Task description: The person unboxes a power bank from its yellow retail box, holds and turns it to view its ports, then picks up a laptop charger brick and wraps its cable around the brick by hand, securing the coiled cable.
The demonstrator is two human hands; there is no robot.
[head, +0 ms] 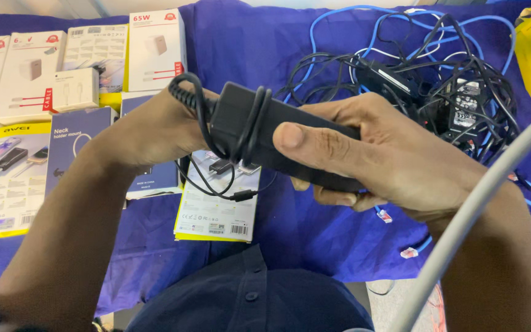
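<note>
Head view: your right hand (364, 154) grips the black power adapter (278, 138) mid-scene above the blue cloth (290, 227); your left hand (155, 129) clasps its wrapped cord (250, 126). Keep each loop snug and flat.

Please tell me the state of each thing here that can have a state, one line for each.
black power adapter: held in both hands, its cord looped around it
left hand: gripping the adapter's cord end
right hand: clasped along the adapter body
cable tangle: knotted, lying on the blue cloth
white charger boxes: closed
yellow-edged box: closed, lying flat
</note>
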